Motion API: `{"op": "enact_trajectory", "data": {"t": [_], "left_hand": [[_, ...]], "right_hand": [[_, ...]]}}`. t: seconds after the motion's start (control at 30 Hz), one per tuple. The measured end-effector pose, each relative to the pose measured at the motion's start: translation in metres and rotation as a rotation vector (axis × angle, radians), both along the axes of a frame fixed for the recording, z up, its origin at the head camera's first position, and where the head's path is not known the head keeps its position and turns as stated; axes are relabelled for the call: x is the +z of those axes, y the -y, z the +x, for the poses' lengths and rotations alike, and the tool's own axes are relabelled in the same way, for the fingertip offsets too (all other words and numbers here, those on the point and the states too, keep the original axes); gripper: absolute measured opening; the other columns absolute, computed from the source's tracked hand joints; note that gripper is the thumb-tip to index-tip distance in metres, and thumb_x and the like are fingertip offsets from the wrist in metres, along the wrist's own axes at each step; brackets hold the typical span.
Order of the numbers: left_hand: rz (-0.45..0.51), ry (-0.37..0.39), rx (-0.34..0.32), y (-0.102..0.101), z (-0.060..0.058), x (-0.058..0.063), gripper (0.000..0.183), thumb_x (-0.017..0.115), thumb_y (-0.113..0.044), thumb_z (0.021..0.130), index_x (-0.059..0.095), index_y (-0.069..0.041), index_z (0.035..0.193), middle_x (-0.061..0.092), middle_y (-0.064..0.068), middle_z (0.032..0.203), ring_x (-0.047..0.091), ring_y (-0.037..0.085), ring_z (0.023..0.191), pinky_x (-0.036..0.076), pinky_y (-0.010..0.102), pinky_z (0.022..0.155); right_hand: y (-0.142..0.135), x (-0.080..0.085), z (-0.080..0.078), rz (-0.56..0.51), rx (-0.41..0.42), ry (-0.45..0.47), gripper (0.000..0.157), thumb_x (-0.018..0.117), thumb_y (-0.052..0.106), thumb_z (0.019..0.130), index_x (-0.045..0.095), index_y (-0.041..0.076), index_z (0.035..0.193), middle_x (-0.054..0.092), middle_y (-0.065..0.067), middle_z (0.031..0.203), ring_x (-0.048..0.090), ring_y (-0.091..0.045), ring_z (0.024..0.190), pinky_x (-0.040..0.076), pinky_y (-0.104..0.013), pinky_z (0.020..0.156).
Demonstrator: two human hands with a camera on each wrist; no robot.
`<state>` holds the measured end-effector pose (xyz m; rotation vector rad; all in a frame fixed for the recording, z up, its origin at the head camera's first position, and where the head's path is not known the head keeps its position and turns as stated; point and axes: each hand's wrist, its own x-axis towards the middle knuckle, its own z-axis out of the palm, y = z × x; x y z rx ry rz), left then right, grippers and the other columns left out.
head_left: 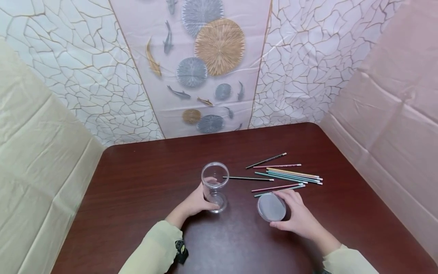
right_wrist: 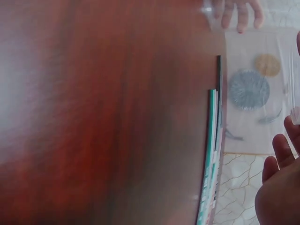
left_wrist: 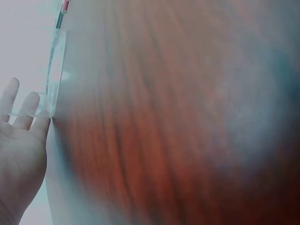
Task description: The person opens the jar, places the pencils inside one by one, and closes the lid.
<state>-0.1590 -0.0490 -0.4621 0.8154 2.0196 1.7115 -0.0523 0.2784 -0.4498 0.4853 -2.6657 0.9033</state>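
Note:
My left hand (head_left: 197, 200) grips a tall clear jar (head_left: 216, 202) around its lower side, fingers behind it and thumb in front. The jar stands upright on the table, its open rim facing up. In the left wrist view, the same hand (left_wrist: 21, 150) is at the left edge beside the clear wall of the jar (left_wrist: 56, 75). To the right, my right hand (head_left: 298, 217) holds a round translucent lid (head_left: 272, 207) by its edge, between thumb and fingers, tilted above the table. Part of this hand (right_wrist: 281, 187) shows at the right in its wrist view.
Several pencils (head_left: 291, 174) lie loosely spread behind the lid, most pointing left to right. A black pencil (head_left: 249, 178) reaches close to the jar. The dark red-brown table (head_left: 147, 171) ends at a patterned cloth backdrop (head_left: 205, 102), with plain cloth walls on both sides.

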Motion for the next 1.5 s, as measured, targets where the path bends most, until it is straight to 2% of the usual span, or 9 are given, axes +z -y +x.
{"op": "enact_trajectory", "data": {"t": [0.13,0.3,0.53,0.77,0.97,1.03,1.17,1.27,1.5], "left_hand": [[-0.037,0.002,0.012,0.0,0.002,0.001,0.083,0.078,0.003,0.068,0.028,0.003,0.134,0.047,0.024,0.127,0.049,0.035,0.112,0.037,0.023,0.091],[-0.018,0.008,0.019,-0.003,0.003,-0.001,0.082,0.077,0.006,0.067,0.028,0.006,0.133,0.043,0.021,0.131,0.049,0.034,0.112,0.037,0.023,0.092],[-0.037,-0.041,0.034,-0.003,0.003,0.002,0.081,0.078,0.004,0.066,0.03,0.004,0.132,0.053,0.027,0.12,0.056,0.033,0.098,0.036,0.023,0.092],[0.005,-0.014,0.04,-0.003,0.003,0.001,0.083,0.076,0.009,0.066,0.027,0.011,0.133,0.045,0.023,0.128,0.045,0.043,0.116,0.038,0.02,0.09],[-0.063,-0.072,0.06,-0.005,0.004,0.004,0.08,0.078,0.003,0.066,0.032,0.006,0.132,0.048,0.018,0.128,0.047,0.024,0.114,0.033,0.022,0.095],[-0.075,-0.089,0.063,-0.005,0.005,0.004,0.08,0.078,0.002,0.066,0.032,0.005,0.132,0.048,0.018,0.128,0.048,0.022,0.114,0.032,0.024,0.097],[-0.06,-0.097,0.05,-0.004,0.005,0.004,0.086,0.077,0.005,0.067,0.028,0.004,0.137,0.047,0.021,0.128,0.047,0.031,0.116,0.031,0.024,0.098],[-0.022,-0.074,0.028,-0.005,0.005,0.002,0.087,0.077,0.007,0.067,0.025,0.005,0.138,0.047,0.023,0.128,0.045,0.039,0.118,0.033,0.023,0.096],[0.014,-0.046,0.028,-0.005,0.003,-0.001,0.083,0.076,0.009,0.065,0.029,0.008,0.133,0.045,0.024,0.131,0.044,0.041,0.119,0.032,0.02,0.095]], "right_hand": [[-0.006,-0.007,0.006,0.02,-0.002,0.027,0.083,0.09,0.032,0.055,0.053,0.008,0.125,0.047,-0.003,0.118,0.035,-0.015,0.103,0.042,-0.042,0.072],[-0.01,-0.011,0.01,0.008,-0.02,0.044,0.083,0.09,0.031,0.055,0.053,0.007,0.125,0.046,-0.004,0.118,0.035,-0.016,0.104,0.043,-0.044,0.073],[-0.018,-0.016,0.014,0.024,-0.019,0.04,0.083,0.09,0.034,0.056,0.053,0.008,0.125,0.047,-0.003,0.117,0.034,-0.015,0.102,0.042,-0.04,0.072],[-0.025,-0.03,0.012,0.041,0.002,0.054,0.082,0.088,0.041,0.056,0.055,0.007,0.123,0.05,-0.001,0.114,0.038,-0.017,0.099,0.039,-0.042,0.075],[-0.028,-0.041,0.013,0.045,0.002,0.071,0.083,0.087,0.044,0.056,0.056,0.006,0.123,0.052,-0.001,0.113,0.039,-0.019,0.098,0.033,-0.042,0.078],[-0.029,-0.044,0.013,0.052,0.007,0.079,0.084,0.086,0.046,0.056,0.056,0.007,0.123,0.052,-0.002,0.113,0.039,-0.02,0.098,0.031,-0.041,0.078],[-0.028,-0.048,0.012,0.082,0.02,0.093,0.083,0.085,0.051,0.056,0.058,0.008,0.122,0.049,-0.003,0.11,0.039,-0.021,0.096,0.028,-0.04,0.076],[-0.028,-0.05,0.012,0.134,0.027,0.099,0.082,0.084,0.054,0.055,0.06,0.009,0.12,0.048,-0.001,0.107,0.038,-0.022,0.094,0.028,-0.04,0.075],[-0.028,-0.054,0.011,0.196,0.028,0.094,0.084,0.082,0.056,0.055,0.06,0.008,0.12,0.049,-0.001,0.105,0.039,-0.024,0.094,0.029,-0.04,0.074]]}}
